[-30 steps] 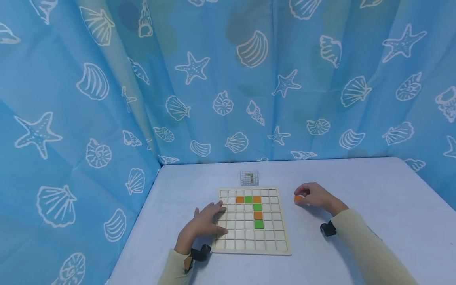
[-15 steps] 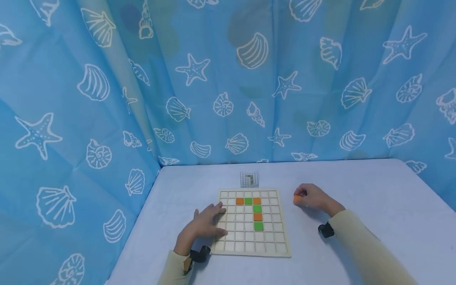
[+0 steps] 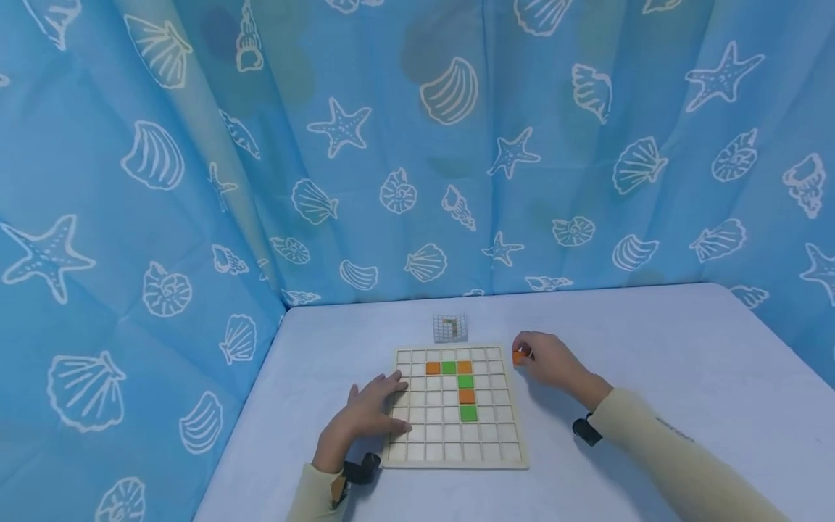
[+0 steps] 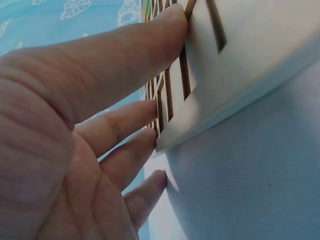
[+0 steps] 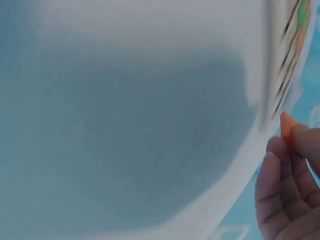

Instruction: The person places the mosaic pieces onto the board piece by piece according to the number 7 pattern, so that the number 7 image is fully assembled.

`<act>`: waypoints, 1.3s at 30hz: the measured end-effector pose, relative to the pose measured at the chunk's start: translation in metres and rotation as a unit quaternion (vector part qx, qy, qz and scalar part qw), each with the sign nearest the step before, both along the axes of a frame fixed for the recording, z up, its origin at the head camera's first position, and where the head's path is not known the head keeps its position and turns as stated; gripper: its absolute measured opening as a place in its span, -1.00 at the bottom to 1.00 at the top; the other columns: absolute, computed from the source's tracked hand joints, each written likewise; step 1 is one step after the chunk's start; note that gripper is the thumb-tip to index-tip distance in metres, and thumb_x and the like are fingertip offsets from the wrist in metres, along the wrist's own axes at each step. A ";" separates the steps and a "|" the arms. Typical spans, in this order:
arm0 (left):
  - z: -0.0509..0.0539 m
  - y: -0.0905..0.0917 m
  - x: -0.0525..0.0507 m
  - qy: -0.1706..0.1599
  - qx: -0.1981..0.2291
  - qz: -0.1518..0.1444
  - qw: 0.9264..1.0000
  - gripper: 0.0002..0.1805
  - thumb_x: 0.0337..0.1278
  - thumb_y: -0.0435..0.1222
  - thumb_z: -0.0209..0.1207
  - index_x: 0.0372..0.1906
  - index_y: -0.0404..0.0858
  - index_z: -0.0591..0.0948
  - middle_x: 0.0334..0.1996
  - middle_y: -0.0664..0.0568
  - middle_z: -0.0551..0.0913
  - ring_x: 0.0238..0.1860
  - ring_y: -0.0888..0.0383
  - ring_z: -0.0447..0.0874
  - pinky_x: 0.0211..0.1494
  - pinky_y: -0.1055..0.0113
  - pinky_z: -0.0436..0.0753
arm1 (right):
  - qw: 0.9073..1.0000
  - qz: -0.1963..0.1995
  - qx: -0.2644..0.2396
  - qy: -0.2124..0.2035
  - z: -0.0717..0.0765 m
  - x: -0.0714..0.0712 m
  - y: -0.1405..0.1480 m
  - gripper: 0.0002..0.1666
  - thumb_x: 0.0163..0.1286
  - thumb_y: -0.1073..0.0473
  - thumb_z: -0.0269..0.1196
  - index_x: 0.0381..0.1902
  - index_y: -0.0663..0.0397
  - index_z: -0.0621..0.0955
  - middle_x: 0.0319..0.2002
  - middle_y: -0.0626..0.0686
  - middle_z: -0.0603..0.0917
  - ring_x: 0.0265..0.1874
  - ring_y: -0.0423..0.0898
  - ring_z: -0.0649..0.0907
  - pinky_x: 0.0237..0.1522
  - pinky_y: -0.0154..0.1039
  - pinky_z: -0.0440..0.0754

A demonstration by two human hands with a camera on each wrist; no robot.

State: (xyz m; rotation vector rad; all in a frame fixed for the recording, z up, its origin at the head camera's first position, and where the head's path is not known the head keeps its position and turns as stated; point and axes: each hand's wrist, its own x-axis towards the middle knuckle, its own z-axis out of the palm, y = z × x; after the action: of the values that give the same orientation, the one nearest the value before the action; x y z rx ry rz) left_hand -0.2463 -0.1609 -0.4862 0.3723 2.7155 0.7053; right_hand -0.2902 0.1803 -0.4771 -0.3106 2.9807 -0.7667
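A pale wooden grid board (image 3: 433,416) lies on the table, with orange and green square tiles (image 3: 467,412) set in some of its cells: a short row and a column running down from its right end. My left hand (image 3: 367,415) rests on the board's left edge, fingers spread; in the left wrist view the thumb (image 4: 125,60) touches the board's face. Just off the board's upper right edge, my right hand (image 3: 551,360) pinches an orange tile (image 3: 519,358) between thumb and fingers. The right wrist view also shows this orange tile (image 5: 287,126) at the fingertips.
Behind the board stands a small card (image 3: 450,328) printed with a grid and a coloured pattern. White cloth covers the table (image 3: 652,348). A blue curtain (image 3: 365,174) with shell and starfish prints hangs behind and to the left.
My right hand has moved left with the orange tile, closer to the board's right edge. The left hand stays on the board. The head view has shifted slightly.
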 end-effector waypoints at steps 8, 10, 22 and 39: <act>0.000 0.000 -0.001 0.003 0.006 -0.002 1.000 -0.17 -0.08 -0.05 0.48 0.37 -0.15 0.47 0.52 -0.05 0.24 0.55 -0.17 0.06 0.48 -0.43 -0.21 | 0.994 0.037 -0.102 -0.010 0.001 0.035 -0.041 -0.85 0.26 0.36 0.34 -0.28 0.00 0.65 -0.36 -0.08 0.64 -0.37 -0.19 0.57 -0.28 -0.31 0.62; 0.000 0.000 0.000 0.002 0.007 -0.003 1.000 -0.17 -0.08 -0.05 0.48 0.37 -0.16 0.47 0.52 -0.05 0.24 0.55 -0.18 0.05 0.48 -0.42 -0.21 | 0.991 0.048 -0.121 -0.026 -0.002 0.043 -0.049 -0.84 0.25 0.36 0.35 -0.30 -0.02 0.65 -0.38 -0.11 0.64 -0.39 -0.20 0.55 -0.30 -0.35 0.60; 0.002 0.001 0.000 0.006 0.005 0.003 1.000 -0.18 -0.07 -0.06 0.48 0.37 -0.15 0.47 0.52 -0.05 0.25 0.55 -0.18 0.05 0.49 -0.41 -0.21 | 0.984 0.157 -0.078 -0.033 -0.015 0.065 -0.066 -0.94 0.24 0.23 0.39 -0.39 -0.04 0.69 -0.43 -0.22 0.61 -0.43 -0.30 0.50 -0.36 -0.41 0.53; 0.001 -0.002 -0.003 0.001 -0.010 -0.001 1.000 -0.19 -0.09 -0.08 0.49 0.34 -0.18 0.50 0.50 -0.10 0.27 0.53 -0.22 0.11 0.49 -0.39 -0.07 | 0.963 0.140 -0.166 -0.162 -0.013 0.053 -0.064 -0.87 0.18 0.21 0.44 -0.30 0.01 0.71 -0.41 -0.11 0.65 -0.37 -0.16 0.57 -0.32 -0.34 0.56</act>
State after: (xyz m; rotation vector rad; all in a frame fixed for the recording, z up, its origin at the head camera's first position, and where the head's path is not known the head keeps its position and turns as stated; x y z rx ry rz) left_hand -0.2497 -0.1633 -0.4856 0.3720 2.7217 0.6778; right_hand -0.2374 0.1166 -0.4906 -0.5482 2.4307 -1.1507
